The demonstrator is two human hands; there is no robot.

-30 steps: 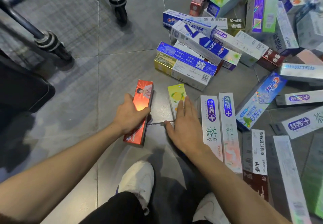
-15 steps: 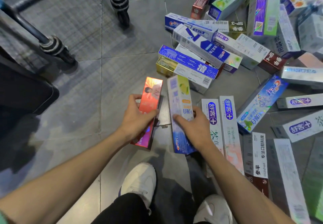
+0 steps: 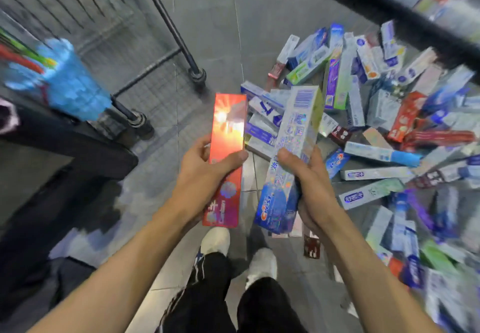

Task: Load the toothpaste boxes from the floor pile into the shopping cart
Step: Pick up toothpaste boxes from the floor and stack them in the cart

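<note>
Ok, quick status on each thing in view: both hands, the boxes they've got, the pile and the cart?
left hand: grips the red box
red box: held off the floor
right hand: grips the blue-and-white box
blue-and-white box: held off the floor
floor pile: many boxes still down
shopping cart: at left, blurred

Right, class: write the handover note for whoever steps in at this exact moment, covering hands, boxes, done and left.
Left hand grips the red box, lifted off the floor.
Right hand grips the blue and white box, also lifted.
The pile lies on the floor to the right; the cart stands to the left.
Done: two boxes picked up.
Left: put both in the cart, then load the pile.
</note>
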